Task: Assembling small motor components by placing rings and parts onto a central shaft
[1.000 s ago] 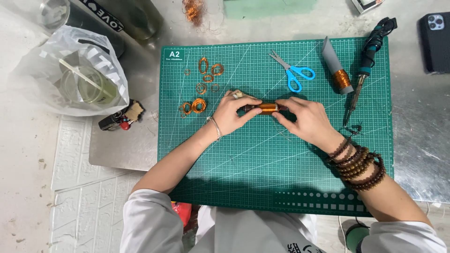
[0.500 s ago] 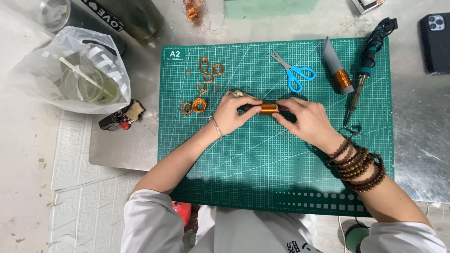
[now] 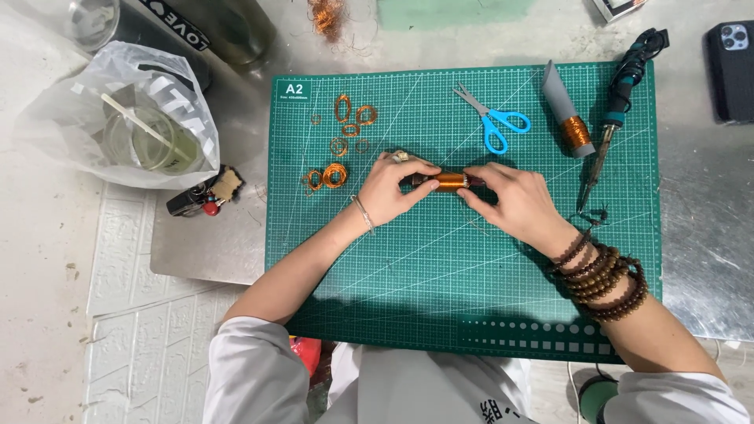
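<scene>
Two hands over a green mat (image 3: 471, 275), left hand (image 3: 393, 188) and right hand (image 3: 510, 200) both gripping a copper coil (image 3: 449, 181) by its ends, scissors (image 3: 491, 119) beyond, loose rings (image 3: 338, 149) left.

- Both hands meet mid-mat on a small copper wire coil (image 3: 449, 181): left hand (image 3: 393, 191) pinches its left end, right hand (image 3: 510, 200) grips the right end.
- It all sits on a green cutting mat (image 3: 440, 290) with a white grid.
- At 10 o'clock from the hands there's a scatter of loose copper wire loops (image 3: 339, 141).
- At 1 o'clock, blue-handled scissors (image 3: 493, 122), closed.
- Further toward 2 o'clock, a grey tube wrapped with copper wire (image 3: 567, 116), and just beside it a soldering iron (image 3: 616, 110), tip pointing down.
- Right wrist has a stack of dark wooden bead bracelets (image 3: 601, 273).
- Off the mat at 9–10 o'clock, a clear plastic bag (image 3: 118, 118); dark phone (image 3: 732, 69) at the far 2 o'clock corner.
</scene>
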